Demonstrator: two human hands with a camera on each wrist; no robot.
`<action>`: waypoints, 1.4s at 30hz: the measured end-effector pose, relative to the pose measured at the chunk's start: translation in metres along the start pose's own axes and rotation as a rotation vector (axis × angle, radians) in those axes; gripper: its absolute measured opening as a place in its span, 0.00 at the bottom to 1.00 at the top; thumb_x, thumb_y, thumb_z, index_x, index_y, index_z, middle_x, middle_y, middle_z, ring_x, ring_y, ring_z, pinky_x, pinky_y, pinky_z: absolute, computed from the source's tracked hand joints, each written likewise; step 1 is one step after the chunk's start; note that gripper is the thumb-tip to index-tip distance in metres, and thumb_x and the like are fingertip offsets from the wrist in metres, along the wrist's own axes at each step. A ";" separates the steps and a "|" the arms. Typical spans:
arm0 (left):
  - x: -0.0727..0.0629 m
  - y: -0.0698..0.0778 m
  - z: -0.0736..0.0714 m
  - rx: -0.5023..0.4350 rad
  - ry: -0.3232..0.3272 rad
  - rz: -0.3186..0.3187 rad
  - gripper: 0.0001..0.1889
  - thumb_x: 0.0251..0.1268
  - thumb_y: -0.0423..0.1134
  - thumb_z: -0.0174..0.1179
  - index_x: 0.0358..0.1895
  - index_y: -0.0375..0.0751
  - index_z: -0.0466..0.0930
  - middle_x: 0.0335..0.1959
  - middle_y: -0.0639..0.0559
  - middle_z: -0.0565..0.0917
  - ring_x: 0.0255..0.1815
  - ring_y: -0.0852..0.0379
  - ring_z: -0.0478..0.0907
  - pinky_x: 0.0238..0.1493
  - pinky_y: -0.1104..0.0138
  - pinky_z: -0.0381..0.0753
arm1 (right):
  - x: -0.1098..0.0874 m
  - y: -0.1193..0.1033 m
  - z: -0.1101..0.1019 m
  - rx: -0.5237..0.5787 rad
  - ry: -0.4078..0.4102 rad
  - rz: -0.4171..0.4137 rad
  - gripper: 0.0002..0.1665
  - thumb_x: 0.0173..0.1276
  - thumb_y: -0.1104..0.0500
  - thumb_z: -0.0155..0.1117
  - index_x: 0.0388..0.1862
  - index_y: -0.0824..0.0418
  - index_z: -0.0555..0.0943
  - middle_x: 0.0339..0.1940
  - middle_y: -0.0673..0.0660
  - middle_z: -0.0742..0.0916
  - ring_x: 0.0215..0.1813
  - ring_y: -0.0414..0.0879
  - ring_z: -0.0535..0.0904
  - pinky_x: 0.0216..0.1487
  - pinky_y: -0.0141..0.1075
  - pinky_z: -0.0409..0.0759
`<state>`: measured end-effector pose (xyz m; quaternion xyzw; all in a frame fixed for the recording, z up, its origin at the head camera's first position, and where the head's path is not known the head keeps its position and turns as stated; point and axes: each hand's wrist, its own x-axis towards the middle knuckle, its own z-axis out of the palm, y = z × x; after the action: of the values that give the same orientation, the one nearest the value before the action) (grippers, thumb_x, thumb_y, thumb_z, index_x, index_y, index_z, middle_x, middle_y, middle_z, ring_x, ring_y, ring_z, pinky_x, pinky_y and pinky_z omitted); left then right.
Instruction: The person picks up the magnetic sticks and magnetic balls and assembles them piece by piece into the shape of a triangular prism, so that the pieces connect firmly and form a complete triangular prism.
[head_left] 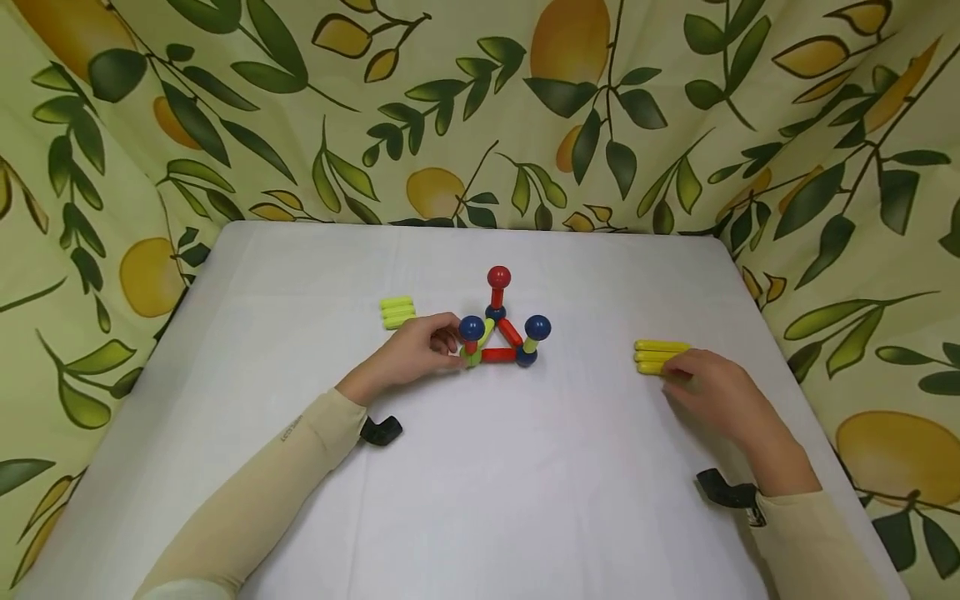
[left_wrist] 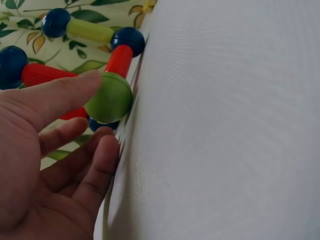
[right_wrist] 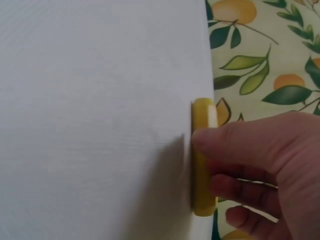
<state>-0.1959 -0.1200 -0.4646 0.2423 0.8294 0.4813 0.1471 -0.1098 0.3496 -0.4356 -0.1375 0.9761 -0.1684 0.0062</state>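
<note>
A triangle of magnetic sticks and balls stands mid-table, its base joined by red sticks (head_left: 498, 355) and a lime stick. Upright sticks at its corners carry a red ball (head_left: 498, 277) and two blue balls (head_left: 537, 327). At the left corner, the thumb of my left hand (head_left: 408, 354) touches the green ball (left_wrist: 112, 97); the loosely bent fingers lie below it, with a gap. To the right, several yellow sticks (head_left: 662, 345) lie side by side. My right hand (head_left: 712, 392) pinches the nearest yellow stick (right_wrist: 202, 192) between thumb and fingers.
Several lime sticks (head_left: 397, 312) lie in a row behind my left hand. A white cloth (head_left: 525, 492) covers the table. Patterned fabric (head_left: 480, 108) hangs behind and along both sides. Black wrist mounts (head_left: 382, 431) stick out from both sleeves.
</note>
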 end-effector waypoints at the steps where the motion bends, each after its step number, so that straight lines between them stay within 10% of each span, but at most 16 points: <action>1: 0.000 0.000 0.001 0.003 -0.005 0.002 0.20 0.62 0.36 0.82 0.54 0.42 0.84 0.41 0.50 0.85 0.42 0.51 0.81 0.47 0.63 0.83 | -0.002 0.001 0.003 0.002 0.025 0.002 0.14 0.64 0.66 0.81 0.47 0.67 0.89 0.46 0.64 0.89 0.51 0.66 0.85 0.54 0.63 0.82; 7: 0.000 -0.007 0.007 0.019 0.004 0.043 0.17 0.62 0.36 0.82 0.50 0.45 0.85 0.39 0.52 0.85 0.41 0.52 0.81 0.44 0.63 0.82 | -0.006 0.004 0.011 -0.027 0.131 -0.034 0.16 0.60 0.69 0.83 0.46 0.66 0.89 0.48 0.66 0.88 0.53 0.65 0.83 0.54 0.64 0.83; 19: -0.002 -0.016 0.015 0.058 0.056 0.157 0.16 0.64 0.37 0.81 0.51 0.43 0.86 0.38 0.54 0.84 0.39 0.54 0.80 0.43 0.63 0.82 | -0.001 0.004 0.006 -0.060 0.097 -0.034 0.17 0.60 0.69 0.83 0.48 0.67 0.88 0.49 0.69 0.87 0.53 0.67 0.83 0.54 0.65 0.82; 42: -0.004 -0.017 0.011 0.070 0.069 0.128 0.15 0.64 0.36 0.81 0.50 0.43 0.86 0.38 0.53 0.84 0.40 0.53 0.80 0.44 0.62 0.82 | 0.003 -0.013 0.008 -0.067 0.006 -0.070 0.13 0.60 0.67 0.85 0.43 0.65 0.91 0.42 0.61 0.88 0.44 0.59 0.85 0.46 0.56 0.86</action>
<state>-0.1917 -0.1207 -0.4849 0.2829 0.8333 0.4684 0.0788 -0.1091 0.3347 -0.4389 -0.1711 0.9757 -0.1364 -0.0073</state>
